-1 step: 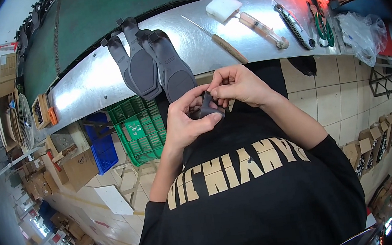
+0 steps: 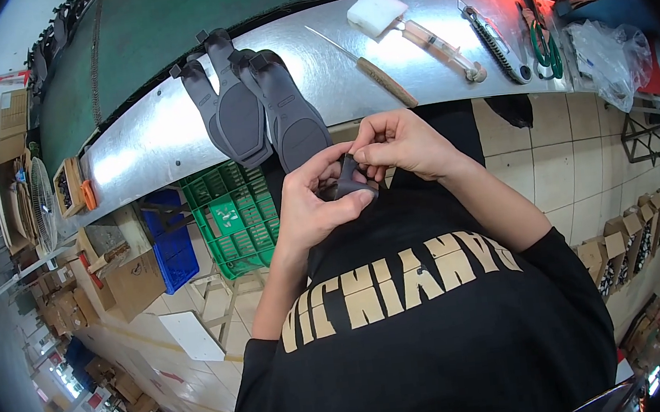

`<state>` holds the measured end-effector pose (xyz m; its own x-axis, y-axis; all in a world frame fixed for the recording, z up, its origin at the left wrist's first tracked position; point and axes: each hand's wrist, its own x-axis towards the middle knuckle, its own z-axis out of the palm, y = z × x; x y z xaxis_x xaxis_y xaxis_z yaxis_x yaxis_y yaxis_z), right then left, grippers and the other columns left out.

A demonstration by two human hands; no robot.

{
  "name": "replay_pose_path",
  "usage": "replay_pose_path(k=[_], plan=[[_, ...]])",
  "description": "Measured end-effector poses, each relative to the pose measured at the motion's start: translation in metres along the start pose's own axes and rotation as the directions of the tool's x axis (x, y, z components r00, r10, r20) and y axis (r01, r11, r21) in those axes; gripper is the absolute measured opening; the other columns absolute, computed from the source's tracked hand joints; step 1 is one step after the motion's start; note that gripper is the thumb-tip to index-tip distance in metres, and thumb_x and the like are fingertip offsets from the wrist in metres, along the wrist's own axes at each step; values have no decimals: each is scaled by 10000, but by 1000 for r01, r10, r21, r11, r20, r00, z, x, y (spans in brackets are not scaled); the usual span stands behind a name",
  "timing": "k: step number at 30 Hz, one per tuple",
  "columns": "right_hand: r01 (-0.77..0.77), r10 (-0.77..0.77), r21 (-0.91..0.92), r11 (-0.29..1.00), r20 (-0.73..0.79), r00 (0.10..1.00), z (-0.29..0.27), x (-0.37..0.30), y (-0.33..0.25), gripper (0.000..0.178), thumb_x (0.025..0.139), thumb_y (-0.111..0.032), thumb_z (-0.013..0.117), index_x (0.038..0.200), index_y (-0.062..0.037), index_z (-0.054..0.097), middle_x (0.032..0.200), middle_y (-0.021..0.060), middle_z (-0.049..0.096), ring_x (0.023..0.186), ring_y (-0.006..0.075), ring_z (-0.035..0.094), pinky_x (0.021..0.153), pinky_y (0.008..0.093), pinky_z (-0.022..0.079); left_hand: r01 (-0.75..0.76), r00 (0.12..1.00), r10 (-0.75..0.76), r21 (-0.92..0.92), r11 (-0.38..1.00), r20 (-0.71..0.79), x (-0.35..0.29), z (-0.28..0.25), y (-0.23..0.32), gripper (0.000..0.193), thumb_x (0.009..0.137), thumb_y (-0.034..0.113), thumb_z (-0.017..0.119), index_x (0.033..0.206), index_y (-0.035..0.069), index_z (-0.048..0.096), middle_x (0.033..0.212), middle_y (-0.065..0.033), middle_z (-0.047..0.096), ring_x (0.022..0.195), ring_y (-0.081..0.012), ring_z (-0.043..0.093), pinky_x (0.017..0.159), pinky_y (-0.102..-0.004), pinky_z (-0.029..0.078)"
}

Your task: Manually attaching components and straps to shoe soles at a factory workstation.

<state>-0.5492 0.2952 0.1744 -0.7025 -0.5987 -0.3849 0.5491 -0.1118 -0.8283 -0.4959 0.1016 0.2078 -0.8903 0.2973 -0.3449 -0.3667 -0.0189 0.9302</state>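
Note:
Close to my body, my left hand is closed round a small dark piece, narrow at its top and wider below, shaped like a shoe heel. My right hand pinches the narrow upper end of the same piece between thumb and forefinger. Fingers cover part of it, so its full form is hidden. Just beyond my left hand, dark grey heeled shoes lie soles up on the metal bench, their toes jutting past its near edge.
On the bench are a wooden-handled awl, a white block, a clear syringe, a utility knife and green-handled scissors. A green conveyor belt runs behind. A green crate and blue bin stand below.

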Motion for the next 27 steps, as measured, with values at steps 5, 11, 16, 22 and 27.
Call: replay_pose_path(k=[5, 11, 16, 22, 27], plan=[[-44, 44, 2, 999, 1, 999, 0, -1, -4, 111, 858, -103, 679, 823, -6, 638, 716, 55, 666, 611, 85, 628, 558, 206, 511, 14, 1000, -14, 16, 1000, -5, -1, 1, 2, 660, 704, 101, 755, 1293, -85, 524, 950, -102, 669, 887, -132, 637, 795, -229, 489], [-41, 41, -39, 998, 11, 999, 1, -2, -5, 110, 861, -98, 672, 835, 2, 636, 723, 57, 665, 615, 87, 627, 558, 209, 511, 3, 1000, -3, 8, 1000, 7, -1, 2, -1, 654, 706, 88, 756, 1291, -87, 523, 952, -99, 671, 887, -129, 637, 791, -230, 493], [-30, 30, 1, 1000, 2, 1000, 0, -2, -1, 103, 859, -93, 671, 853, 6, 642, 728, 60, 667, 614, 88, 627, 560, 212, 517, -8, 1000, 9, 14, 1000, -6, -1, 2, -2, 649, 709, 94, 762, 1290, -78, 530, 953, -95, 672, 887, -124, 637, 792, -227, 495], [-52, 52, 11, 999, 2, 999, -1, 0, -2, 95, 853, -87, 675, 862, 3, 647, 714, 60, 666, 601, 88, 625, 557, 210, 518, -2, 1000, 2, 48, 999, -8, -1, 3, -1, 640, 711, 69, 759, 1290, -77, 530, 949, -87, 667, 883, -113, 630, 788, -222, 490], [-49, 49, 3, 999, 5, 999, -3, 1, -3, 90, 851, -82, 677, 862, 2, 645, 713, 63, 666, 600, 85, 624, 557, 208, 517, -6, 1000, 6, 72, 997, -3, 2, 2, -2, 635, 712, 58, 751, 1290, -81, 528, 950, -84, 665, 881, -111, 626, 788, -222, 487]])
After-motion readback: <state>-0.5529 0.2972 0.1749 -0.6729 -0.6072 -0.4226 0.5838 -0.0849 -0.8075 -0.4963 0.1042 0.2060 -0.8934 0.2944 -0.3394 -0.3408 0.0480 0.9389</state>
